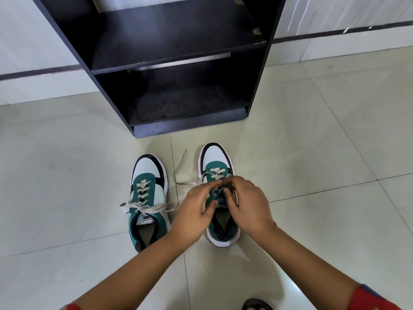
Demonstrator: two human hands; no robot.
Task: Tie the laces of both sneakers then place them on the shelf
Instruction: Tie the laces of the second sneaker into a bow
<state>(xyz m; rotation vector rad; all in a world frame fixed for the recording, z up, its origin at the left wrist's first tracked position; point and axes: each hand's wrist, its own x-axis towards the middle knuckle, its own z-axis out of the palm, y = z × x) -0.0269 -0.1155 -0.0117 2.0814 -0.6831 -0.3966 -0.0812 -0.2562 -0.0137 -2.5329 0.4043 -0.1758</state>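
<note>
We see 2 sneakers, toes toward the shelf point(178, 57) | left hand point(196, 211) and right hand point(248, 206) together, pinching the right sneaker point(215, 162) laces point(181, 173) | left sneaker point(148, 175) bow tied.

You've got one view only, head-mounted and wide-angle, so nothing overlaps with a second view. It looks forward and steeply down at the tiled floor point(312, 135). The black shelf unit point(178, 63) is your landmark: top centre, open front facing you, with verticals splaying from lens distortion. Both sneakers sit on your side of it, near centre. Your forearms come in from the bottom edge, close to the lens. The wall runs behind the shelf unit along the top.
</note>
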